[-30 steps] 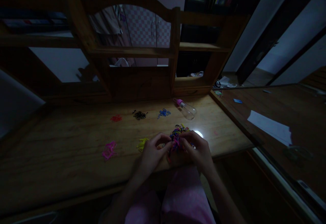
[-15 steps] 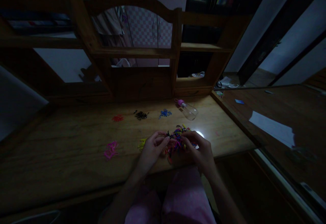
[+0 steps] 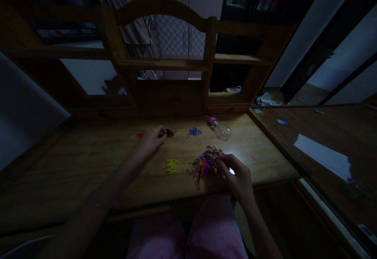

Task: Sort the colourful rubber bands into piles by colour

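Note:
A mixed heap of small coloured bands lies near the front of the wooden desk. My right hand rests at the heap's right side, fingers curled against it. My left hand is stretched out to the small black pile, fingertips pinched right beside it; whether it holds a band is too dark to see. A yellow pile, a blue pile and a red pile lie apart on the desk. My left forearm hides the pink pile.
A clear bottle with a pink cap lies on its side behind the heap. A wooden shelf unit rises along the desk's back edge. A white sheet lies on the dark surface at right.
My left hand left the mixed heap and reached forward-left to the black pile. My right hand stayed by the heap. The camera view shifted slightly.

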`<state>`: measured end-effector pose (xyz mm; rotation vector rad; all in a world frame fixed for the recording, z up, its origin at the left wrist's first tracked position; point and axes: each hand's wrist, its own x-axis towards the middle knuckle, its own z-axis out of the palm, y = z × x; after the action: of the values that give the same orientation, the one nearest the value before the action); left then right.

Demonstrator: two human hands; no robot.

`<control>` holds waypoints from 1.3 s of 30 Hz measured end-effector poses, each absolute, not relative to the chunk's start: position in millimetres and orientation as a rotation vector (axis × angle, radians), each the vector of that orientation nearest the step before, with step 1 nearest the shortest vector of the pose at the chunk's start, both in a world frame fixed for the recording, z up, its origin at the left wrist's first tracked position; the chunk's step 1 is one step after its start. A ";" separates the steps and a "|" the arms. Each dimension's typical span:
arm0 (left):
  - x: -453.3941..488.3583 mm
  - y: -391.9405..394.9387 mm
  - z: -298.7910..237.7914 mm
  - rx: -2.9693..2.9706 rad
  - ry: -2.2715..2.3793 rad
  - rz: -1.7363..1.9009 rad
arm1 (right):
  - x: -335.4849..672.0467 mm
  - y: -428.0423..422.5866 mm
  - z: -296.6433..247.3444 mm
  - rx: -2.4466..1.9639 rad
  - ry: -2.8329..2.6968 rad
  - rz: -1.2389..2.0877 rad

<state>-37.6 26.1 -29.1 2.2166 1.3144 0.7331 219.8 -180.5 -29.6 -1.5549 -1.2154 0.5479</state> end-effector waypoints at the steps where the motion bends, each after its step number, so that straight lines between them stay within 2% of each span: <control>1: -39.3 36.5 -30.6 2.300 1.342 0.708 | 219.6 -180.5 -30.7 -1.565 -1.195 0.565; 8: -33.8 48.7 -38.8 2.543 1.365 0.639 | 222.3 -182.1 -35.1 -1.590 -1.187 0.575; 16: -31.5 14.4 -21.5 2.534 1.341 0.695 | 230.2 -183.1 -36.5 -1.622 -1.222 0.508; 21: -28.4 -30.3 -9.1 2.476 1.262 0.825 | 241.0 -146.4 -28.5 -1.533 -1.441 0.441; 30: -25.4 -105.3 -45.9 2.184 1.239 1.007 | 248.1 -19.1 -28.8 -1.534 -1.796 0.362; 34: -25.2 -121.4 -59.4 2.019 1.239 1.027 | 253.4 -21.0 -22.0 -1.519 -1.811 0.373; 39: -29.7 -127.9 -70.5 1.620 1.249 0.981 | 261.9 -67.9 -3.5 -1.435 -1.919 0.508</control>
<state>-29.7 -127.9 -70.5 1.6201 1.2487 0.9812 261.9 -67.9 -3.5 -1.4346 -1.9191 0.5085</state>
